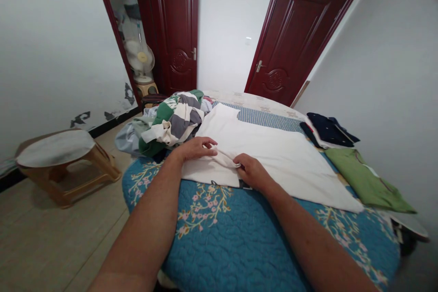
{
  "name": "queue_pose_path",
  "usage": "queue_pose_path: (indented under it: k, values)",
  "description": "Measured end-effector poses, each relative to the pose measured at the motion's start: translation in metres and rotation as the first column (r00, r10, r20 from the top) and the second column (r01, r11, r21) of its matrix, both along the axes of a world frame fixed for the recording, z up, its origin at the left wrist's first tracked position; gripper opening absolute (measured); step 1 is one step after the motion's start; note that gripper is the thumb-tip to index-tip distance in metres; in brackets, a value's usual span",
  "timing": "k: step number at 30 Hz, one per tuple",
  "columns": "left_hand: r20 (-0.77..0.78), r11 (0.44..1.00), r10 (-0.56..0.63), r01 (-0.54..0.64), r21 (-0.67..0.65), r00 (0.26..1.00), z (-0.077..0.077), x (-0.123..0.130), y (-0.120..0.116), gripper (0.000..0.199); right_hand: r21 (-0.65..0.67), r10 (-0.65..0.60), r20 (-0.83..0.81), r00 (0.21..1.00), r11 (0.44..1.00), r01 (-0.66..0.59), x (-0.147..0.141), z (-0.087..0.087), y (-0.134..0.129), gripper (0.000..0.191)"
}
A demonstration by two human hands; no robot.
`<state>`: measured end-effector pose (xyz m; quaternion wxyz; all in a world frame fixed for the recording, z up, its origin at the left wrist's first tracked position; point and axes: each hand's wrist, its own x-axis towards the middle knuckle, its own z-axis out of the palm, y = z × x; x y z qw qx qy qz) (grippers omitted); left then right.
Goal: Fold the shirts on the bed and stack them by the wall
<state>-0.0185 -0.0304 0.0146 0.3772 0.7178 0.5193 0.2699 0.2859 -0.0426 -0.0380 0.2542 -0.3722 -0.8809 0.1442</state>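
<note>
A white shirt (273,155) lies spread on a table under a blue quilted cover with pink flowers (219,228). My right hand (251,171) has its fingers closed on a fold of the shirt near its front edge. To the left, my left hand (197,148) rests on the same fabric, thumb and fingers apart. A raised crease runs between the two hands. Just below my right hand, a small dark patch (245,185) shows at the shirt's edge; I cannot make out what it is.
A heap of crumpled clothes (178,121) sits at the table's left. Folded dark clothes (330,130) and a folded green garment (367,178) lie at the right. Blue striped cloth (270,118) shows behind the shirt. A plastic stool (65,159) stands left, near the wall.
</note>
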Motion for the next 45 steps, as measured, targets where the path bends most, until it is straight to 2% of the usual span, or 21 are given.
queue_pose_path:
  k: [2, 4, 8, 11, 15, 17, 19, 21, 24, 26, 28, 32, 36, 39, 41, 43, 45]
  values:
    - [-0.114, 0.999, -0.035, 0.037, 0.016, 0.993, 0.002, 0.0, -0.002, 0.049, 0.023, -0.023, 0.019, 1.0, 0.999, 0.023, 0.001, -0.003, 0.002, 0.029]
    - [-0.144, 0.997, -0.07, 0.067, -0.025, 0.987, 0.005, -0.003, -0.004, 0.037, 0.041, -0.016, 0.001, 1.0, 0.999, 0.015, 0.003, -0.006, 0.005, 0.029]
    - [0.05, 0.989, -0.132, 0.135, -0.062, 0.99, 0.014, -0.017, -0.013, 0.032, 0.116, -0.008, -0.134, 0.991, 0.993, 0.024, 0.006, -0.01, 0.011, 0.031]
    - [0.156, 0.982, -0.173, 0.182, -0.044, 0.972, 0.019, -0.028, -0.017, 0.033, 0.164, 0.076, -0.187, 0.979, 0.986, -0.045, 0.006, -0.009, 0.009, 0.034]
    - [0.171, 0.98, -0.161, 0.178, -0.09, 0.972, 0.018, -0.035, -0.017, 0.039, 0.14, 0.204, -0.121, 0.971, 0.972, -0.187, 0.001, -0.001, -0.001, 0.034]
    - [0.188, 0.982, -0.13, 0.153, -0.114, 0.973, 0.015, -0.035, -0.015, 0.046, 0.117, 0.214, -0.049, 0.976, 0.971, -0.207, -0.001, 0.004, -0.005, 0.032]
    - [0.145, 0.984, -0.105, 0.124, -0.127, 0.984, 0.011, -0.033, -0.011, 0.048, 0.101, 0.183, 0.008, 0.983, 0.978, -0.183, 0.0, 0.007, -0.007, 0.03]
    - [0.021, 0.991, -0.088, 0.09, -0.098, 0.996, 0.006, -0.03, -0.007, 0.048, 0.093, 0.175, 0.011, 0.984, 0.98, -0.176, 0.003, 0.009, -0.006, 0.028]
    - [-0.192, 1.0, 0.002, 0.003, 0.024, 0.981, -0.007, -0.023, 0.003, 0.053, 0.112, 0.22, -0.092, 0.971, 0.971, -0.21, 0.008, 0.007, -0.002, 0.029]
    - [-0.297, 0.993, 0.067, -0.037, 0.108, 0.952, -0.017, -0.018, 0.01, 0.048, 0.146, 0.176, -0.172, 0.969, 0.978, -0.151, 0.009, 0.003, 0.002, 0.031]
    - [-0.356, 0.983, 0.11, -0.048, 0.178, 0.928, -0.025, -0.015, 0.016, 0.037, 0.167, 0.061, -0.203, 0.977, 0.986, -0.026, 0.008, -0.001, 0.008, 0.031]
    - [-0.346, 0.963, 0.187, -0.103, 0.248, 0.919, -0.03, -0.011, 0.024, 0.024, 0.154, -0.109, -0.14, 0.984, 0.979, 0.131, 0.0, -0.008, 0.02, 0.029]
    - [-0.339, 0.946, 0.27, -0.183, 0.267, 0.901, -0.022, -0.016, 0.019, 0.028, 0.151, -0.181, -0.047, 0.982, 0.971, 0.186, -0.008, -0.01, 0.024, 0.041]
    - [-0.434, 0.971, 0.235, -0.187, 0.151, 0.87, -0.012, -0.022, 0.008, 0.041, 0.136, -0.211, 0.034, 0.977, 0.969, 0.204, -0.011, -0.009, 0.024, 0.045]
    - [-0.522, 0.962, 0.274, -0.236, 0.14, 0.808, -0.004, -0.022, 0.001, 0.045, 0.12, -0.243, 0.075, 0.967, 0.965, 0.233, -0.012, -0.008, 0.024, 0.04]
    - [-0.579, 0.929, 0.369, -0.315, 0.196, 0.727, 0.002, -0.02, -0.004, 0.048, 0.116, -0.27, 0.095, 0.958, 0.959, 0.258, -0.011, -0.008, 0.024, 0.037]
    - [-0.592, 0.909, 0.411, -0.356, 0.215, 0.693, 0.005, -0.016, -0.007, 0.051, 0.121, -0.25, 0.098, 0.963, 0.964, 0.238, -0.01, -0.01, 0.024, 0.037]
